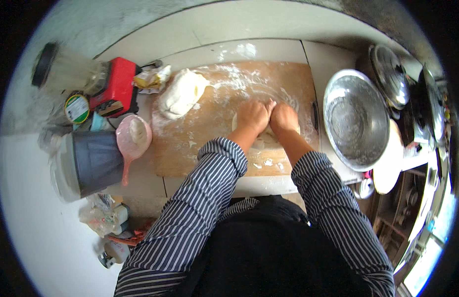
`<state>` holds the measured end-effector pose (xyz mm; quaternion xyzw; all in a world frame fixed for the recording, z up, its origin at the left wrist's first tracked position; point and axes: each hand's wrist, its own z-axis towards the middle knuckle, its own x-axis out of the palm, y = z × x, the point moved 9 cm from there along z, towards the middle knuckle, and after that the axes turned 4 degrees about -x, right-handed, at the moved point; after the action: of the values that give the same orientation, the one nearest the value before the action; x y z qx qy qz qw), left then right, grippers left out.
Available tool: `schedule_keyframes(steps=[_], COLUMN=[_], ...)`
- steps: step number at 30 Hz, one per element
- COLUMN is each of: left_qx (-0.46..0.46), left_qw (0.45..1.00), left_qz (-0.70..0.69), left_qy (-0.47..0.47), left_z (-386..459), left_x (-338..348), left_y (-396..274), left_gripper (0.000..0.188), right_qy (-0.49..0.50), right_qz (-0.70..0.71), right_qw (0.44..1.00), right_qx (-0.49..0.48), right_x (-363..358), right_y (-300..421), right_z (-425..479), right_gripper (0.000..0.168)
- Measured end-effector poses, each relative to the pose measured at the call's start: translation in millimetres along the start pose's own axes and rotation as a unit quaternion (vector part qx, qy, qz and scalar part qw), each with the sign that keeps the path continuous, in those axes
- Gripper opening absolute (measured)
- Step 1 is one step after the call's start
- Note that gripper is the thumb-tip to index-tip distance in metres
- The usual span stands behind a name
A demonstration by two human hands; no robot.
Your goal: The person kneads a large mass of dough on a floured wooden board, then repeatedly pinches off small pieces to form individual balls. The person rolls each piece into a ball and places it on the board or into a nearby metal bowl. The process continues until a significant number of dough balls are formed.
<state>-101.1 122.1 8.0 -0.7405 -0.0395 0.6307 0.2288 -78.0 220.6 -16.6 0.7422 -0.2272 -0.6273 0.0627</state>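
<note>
Side by side, my left hand (251, 116) and my right hand (284, 116) bear down on a flattened piece of pale dough (266, 141). Both are curled into it, thumbs close together, and they hide most of the dough. Under it lies a wooden board (203, 156) streaked with white flour, mostly beyond my hands. A larger, rounded lump of dough (183, 94) rests at the board's far left corner.
Right of the board stands a wide metal basin (353, 118), with lidded pots (391, 76) behind it. At left are a red-based blender (116, 87), a pink ladle (135, 137) holding something whitish, a dark grey bucket (97, 157) and a crumpled packet (152, 78).
</note>
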Motion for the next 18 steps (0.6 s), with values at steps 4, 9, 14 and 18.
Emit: schedule_keyframes(steps=[4, 9, 14, 18], left_qx=[0.081, 0.03, 0.018, -0.039], left_qw=[0.994, 0.979, 0.975, 0.968], left_qz=[-0.01, -0.085, -0.092, -0.093], left_qy=[0.079, 0.181, 0.203, 0.231], left_z=[-24.9, -71.8, -112.5, -116.7], left_x=[8.1, 16.8, 25.4, 15.7], left_y=[9.1, 38.9, 47.1, 47.3], left_gripper=[0.057, 0.078, 0.079, 0.072], right_qy=[-0.095, -0.038, -0.037, -0.003], right_qz=[0.041, -0.028, -0.046, -0.023], right_qw=[0.989, 0.989, 0.983, 0.988], right_qx=[-0.105, -0.143, -0.176, -0.15], right_x=[-16.9, 10.4, 18.0, 18.6], right_y=[12.8, 22.1, 30.5, 37.0], right_z=[-23.5, -51.8, -89.6, -86.9], right_gripper=[0.038, 0.041, 0.043, 0.045])
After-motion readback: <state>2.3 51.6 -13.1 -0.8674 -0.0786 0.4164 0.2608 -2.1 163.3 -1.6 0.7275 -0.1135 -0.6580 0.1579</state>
